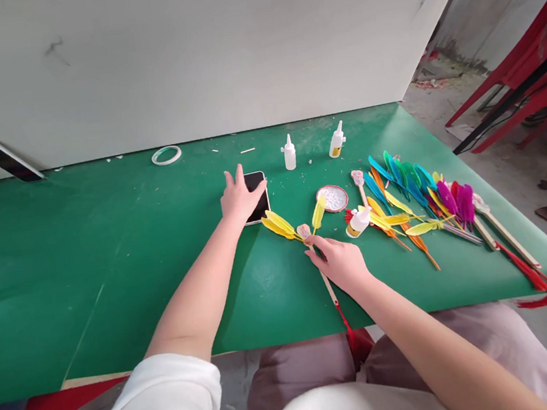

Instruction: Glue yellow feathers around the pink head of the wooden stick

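My left hand [241, 199] reaches over a smartphone [259, 201] lying face up on the green table. Its fingers are spread, with the thumb near the phone's right edge; the hand covers part of the phone. My right hand [340, 260] pinches a slim wooden stick [327, 284] just below its pink decorated head [304, 230]. Yellow feathers [279, 224] fan out to both sides of that head, and a red tassel [349, 329] hangs from the lower end over the table edge. A white glue bottle [358, 222] is just right of this hand.
A round dish of white bits [332, 198] sits beyond my right hand. Two glue bottles stand farther back, one white [289, 154]. Colourful feathers [418, 179] and other tasselled sticks [506, 228] lie right. A tape roll [166, 155] rests near the grey partition [173, 57].
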A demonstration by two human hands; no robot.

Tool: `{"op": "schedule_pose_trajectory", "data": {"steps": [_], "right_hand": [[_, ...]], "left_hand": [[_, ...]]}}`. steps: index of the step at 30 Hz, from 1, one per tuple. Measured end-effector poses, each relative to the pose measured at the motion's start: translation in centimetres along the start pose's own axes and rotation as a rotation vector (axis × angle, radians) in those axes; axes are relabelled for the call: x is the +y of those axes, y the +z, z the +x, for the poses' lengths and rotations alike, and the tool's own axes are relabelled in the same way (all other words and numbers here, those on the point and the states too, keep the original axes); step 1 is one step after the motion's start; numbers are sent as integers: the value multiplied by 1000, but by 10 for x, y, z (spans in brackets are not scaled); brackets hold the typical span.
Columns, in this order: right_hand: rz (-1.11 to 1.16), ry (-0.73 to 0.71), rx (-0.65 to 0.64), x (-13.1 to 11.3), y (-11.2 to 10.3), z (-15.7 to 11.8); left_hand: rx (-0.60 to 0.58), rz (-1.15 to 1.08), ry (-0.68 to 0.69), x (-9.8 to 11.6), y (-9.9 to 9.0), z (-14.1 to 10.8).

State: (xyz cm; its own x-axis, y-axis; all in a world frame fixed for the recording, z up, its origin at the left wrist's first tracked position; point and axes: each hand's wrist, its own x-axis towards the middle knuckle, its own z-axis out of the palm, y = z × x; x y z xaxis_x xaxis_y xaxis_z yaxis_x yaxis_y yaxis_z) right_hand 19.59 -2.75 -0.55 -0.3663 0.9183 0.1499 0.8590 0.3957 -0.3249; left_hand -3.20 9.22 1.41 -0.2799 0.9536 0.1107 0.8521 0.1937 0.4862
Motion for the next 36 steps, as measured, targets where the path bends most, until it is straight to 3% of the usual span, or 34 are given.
{"op": "schedule_pose_trajectory", "data": {"steps": [2,6,13,36], "right_hand": [[-6,0,3,0,1,0],[-27,-6,7,0,1,-1],[-37,14,31,0,4,1],[-43,7,54,1,7,-1]], "left_hand": [[55,-48,71,-16,-4,-9],[22,-104,197,-38,-5,-16],[-10,80,396,-37,2,-8],[0,47,394,-40,5,-11]]}}
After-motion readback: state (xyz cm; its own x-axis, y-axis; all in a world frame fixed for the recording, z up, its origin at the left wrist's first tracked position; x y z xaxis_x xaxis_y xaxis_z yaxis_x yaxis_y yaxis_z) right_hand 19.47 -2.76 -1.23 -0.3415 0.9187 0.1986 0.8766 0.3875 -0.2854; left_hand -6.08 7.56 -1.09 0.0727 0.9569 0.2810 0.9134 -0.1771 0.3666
